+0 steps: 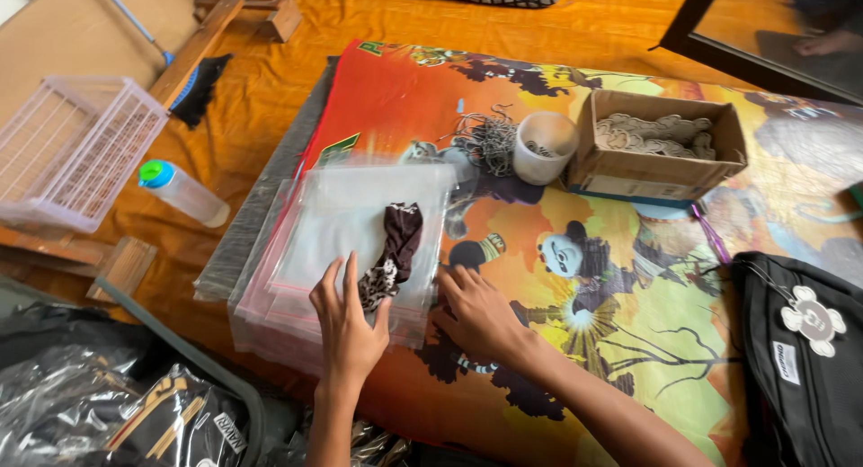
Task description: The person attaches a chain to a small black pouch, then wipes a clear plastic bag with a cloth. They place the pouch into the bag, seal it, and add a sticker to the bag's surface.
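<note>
A stack of clear plastic bags [360,206] lies on a colourful cartoon-printed mat [629,278]. On the top bag rests a dark brown patterned piece of cloth [395,247], bunched lengthwise. My left hand [349,319] lies flat on the bag, fingers spread, its index finger and thumb touching the lower end of the cloth. My right hand [476,310] presses on the right edge of the stack, fingers curled at the bag's opening side.
A white cup [544,148] and a pile of metal hooks [490,139] sit behind the bags. A cardboard box [661,148] of pale pieces stands right of them. A black bag [805,359] lies far right. A pink basket [72,148] and a bottle [184,193] are on the left.
</note>
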